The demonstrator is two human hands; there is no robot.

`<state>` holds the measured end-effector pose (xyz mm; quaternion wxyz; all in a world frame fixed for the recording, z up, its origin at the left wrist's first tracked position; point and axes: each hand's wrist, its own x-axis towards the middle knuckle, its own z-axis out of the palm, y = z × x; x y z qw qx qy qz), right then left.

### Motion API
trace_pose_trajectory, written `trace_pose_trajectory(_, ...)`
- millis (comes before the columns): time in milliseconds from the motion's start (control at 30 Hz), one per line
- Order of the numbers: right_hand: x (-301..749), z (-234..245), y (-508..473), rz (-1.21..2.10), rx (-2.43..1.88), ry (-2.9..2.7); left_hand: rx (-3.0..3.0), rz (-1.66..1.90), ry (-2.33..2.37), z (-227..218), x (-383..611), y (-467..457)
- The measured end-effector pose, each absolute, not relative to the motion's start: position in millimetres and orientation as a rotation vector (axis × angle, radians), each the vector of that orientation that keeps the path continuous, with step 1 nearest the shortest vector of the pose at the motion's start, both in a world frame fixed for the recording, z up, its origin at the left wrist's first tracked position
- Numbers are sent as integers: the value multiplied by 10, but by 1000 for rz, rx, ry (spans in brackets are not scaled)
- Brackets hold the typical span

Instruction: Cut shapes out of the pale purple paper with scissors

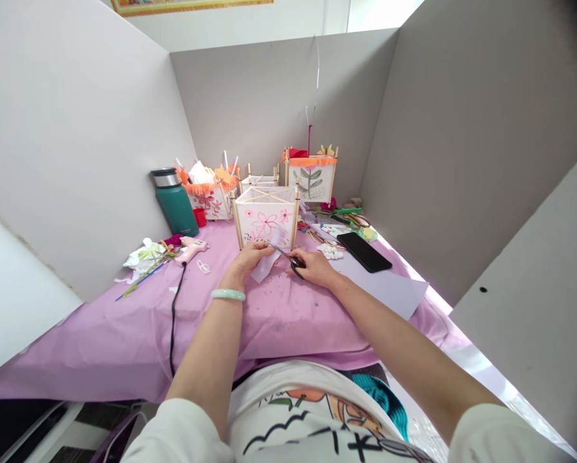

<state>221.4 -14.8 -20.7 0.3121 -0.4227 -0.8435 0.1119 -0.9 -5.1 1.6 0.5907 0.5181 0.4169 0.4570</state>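
A pale paper strip (265, 267) lies near the centre of the frame, its long axis slanting from upper right to lower left. The left hand (250, 257) is nearer to it, with thumb and fingers pinched on its edge. One pair of black-handled scissors (297, 262) meets it from the right, blades pointing up and left toward the left fingertips; whether they are parted or bite the paper is too small to tell. The right hand (315, 265) is curled around the scissor handles. One pale green bangle (227, 294) circles the left wrist.

Just beyond the hands, one flower-painted lantern (265, 217) stands upright at mid-frame. Three more box shapes stand behind it: an orange-fringed lantern (214, 202) to its left, an orange-fringed leaf-painted lantern (311, 180) to its right, and a partly hidden stick-framed box (259, 181) between them.

Left of centre are one teal flask (175, 202), one red cup (200, 217) and one pink glue gun (191, 249). Right of centre, one black phone (364, 251) lies beside one large paper sheet (389, 287). A lilac tablecloth (288, 325) spreads beneath everything.
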Motion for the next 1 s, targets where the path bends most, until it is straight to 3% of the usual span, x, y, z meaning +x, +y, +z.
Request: trace_pose_trajectory(1000, 2220, -234, -122, 249, -1117, -2237, 1218, 1042, 978, -27, -34, -21)
